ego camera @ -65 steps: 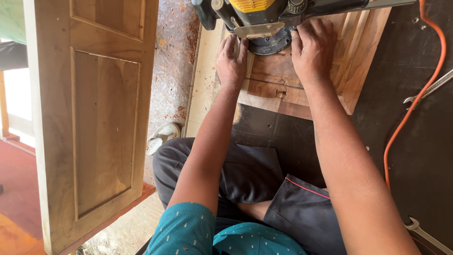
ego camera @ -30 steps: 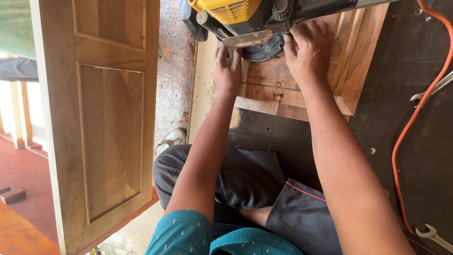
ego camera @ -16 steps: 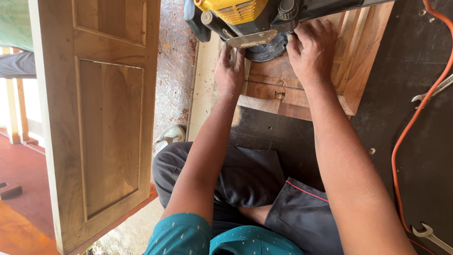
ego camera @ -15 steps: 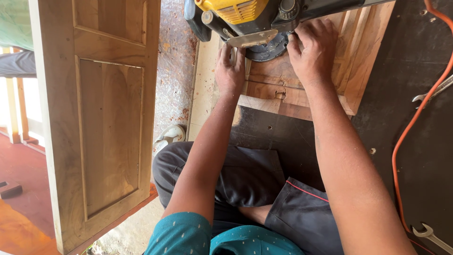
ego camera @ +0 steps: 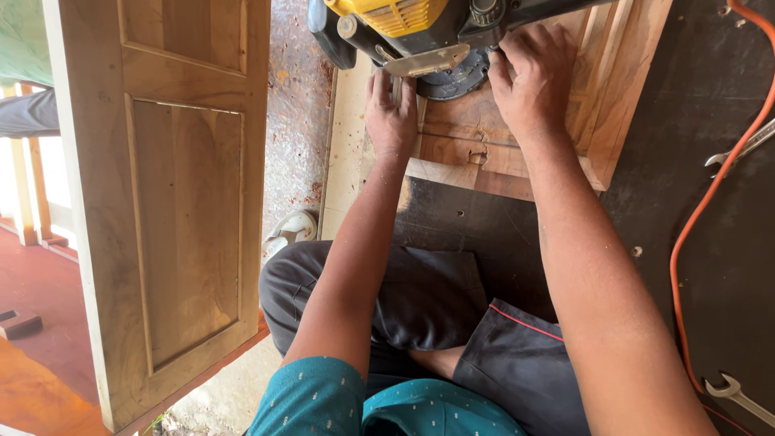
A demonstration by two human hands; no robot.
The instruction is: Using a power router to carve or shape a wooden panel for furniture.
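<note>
Both hands (ego camera: 391, 113) (ego camera: 533, 77) press the router (ego camera: 428, 40) on a wood panel (ego camera: 517, 153).

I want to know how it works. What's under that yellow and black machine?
Under the yellow and black power tool lies a wooden panel, with both hands, left hand and right hand, pressed beside its base. The cutting part beneath is hidden by the tool.

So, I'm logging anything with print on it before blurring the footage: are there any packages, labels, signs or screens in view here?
None that I can make out: no package, sign or screen shows.
The nearest candidate is the yellow and black power tool at the top edge, by the left hand and right hand; its yellow housing shows only vent slots, no readable label.
</note>
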